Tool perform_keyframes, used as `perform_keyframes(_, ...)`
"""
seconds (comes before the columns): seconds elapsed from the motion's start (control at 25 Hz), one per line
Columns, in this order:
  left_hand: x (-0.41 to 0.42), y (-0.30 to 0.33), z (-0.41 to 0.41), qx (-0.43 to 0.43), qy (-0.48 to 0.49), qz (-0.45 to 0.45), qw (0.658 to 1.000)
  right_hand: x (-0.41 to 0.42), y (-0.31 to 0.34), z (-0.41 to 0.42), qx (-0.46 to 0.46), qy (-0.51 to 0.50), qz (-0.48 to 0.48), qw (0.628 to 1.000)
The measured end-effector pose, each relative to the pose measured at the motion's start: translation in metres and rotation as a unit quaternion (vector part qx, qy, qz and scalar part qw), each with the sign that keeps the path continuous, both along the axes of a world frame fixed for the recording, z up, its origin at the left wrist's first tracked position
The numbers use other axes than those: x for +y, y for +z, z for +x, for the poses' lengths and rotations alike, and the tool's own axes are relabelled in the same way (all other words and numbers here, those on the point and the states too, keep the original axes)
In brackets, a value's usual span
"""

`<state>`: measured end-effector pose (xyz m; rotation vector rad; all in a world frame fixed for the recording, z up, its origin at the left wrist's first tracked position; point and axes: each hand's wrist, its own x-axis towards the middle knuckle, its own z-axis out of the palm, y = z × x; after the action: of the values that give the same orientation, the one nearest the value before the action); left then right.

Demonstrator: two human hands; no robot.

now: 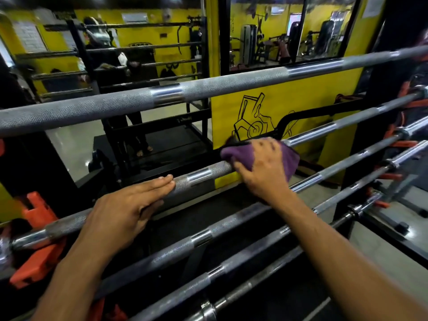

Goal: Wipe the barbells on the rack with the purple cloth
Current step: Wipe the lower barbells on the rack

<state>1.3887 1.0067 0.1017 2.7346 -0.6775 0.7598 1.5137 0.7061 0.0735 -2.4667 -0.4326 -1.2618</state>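
Several steel barbells lie across a slanted rack, one above the other. My right hand (264, 169) grips the purple cloth (283, 156) and wraps it around the second barbell (201, 176) near its middle. My left hand (125, 210) rests on the same barbell further left, fingers straight and flat along its knurled shaft. The top barbell (208, 89) runs above both hands. Lower barbells (201, 237) pass beneath my forearms.
Orange rack brackets (37, 230) hold the bar ends at the left, more at the right (396, 144). Behind the rack stands a yellow wall panel (298, 98) with a black drawing, and mirrors (139, 54) reflecting a person and gym machines.
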Motion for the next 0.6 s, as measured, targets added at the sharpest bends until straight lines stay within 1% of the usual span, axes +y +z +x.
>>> perform_keyframes(0.08,0.002,-0.003,0.002,-0.012,-0.004,-0.003,1.0,-0.038,0.001,0.015,0.078,-0.055,0.037,0.995)
perform_keyframes(0.12,0.001,-0.004,0.003,-0.018,-0.009,-0.006,1.0,-0.047,0.002,0.018,0.114,-0.063,0.061,0.99)
perform_keyframes(0.16,0.001,-0.004,0.003,-0.018,-0.014,-0.011,1.0,-0.049,0.003,0.019,0.129,-0.064,0.089,0.986)
perform_keyframes(0.24,0.002,-0.004,0.006,-0.019,-0.016,-0.018,1.0,-0.028,0.009,0.01,0.121,-0.072,0.146,0.979)
perform_keyframes(0.28,0.003,-0.005,0.007,-0.018,-0.016,-0.019,1.0,-0.013,0.011,0.002,0.115,-0.072,0.152,0.979)
perform_keyframes(0.4,0.005,-0.007,0.007,-0.017,-0.015,-0.013,1.0,0.022,0.002,-0.023,0.107,-0.012,0.086,0.99)
perform_keyframes(0.48,0.004,-0.005,0.006,-0.017,-0.012,-0.004,1.0,0.028,0.009,-0.033,0.102,0.032,0.062,0.992)
perform_keyframes(0.6,0.002,-0.005,-0.003,-0.022,-0.001,0.012,1.0,0.048,0.028,-0.047,0.029,0.11,0.054,0.992)
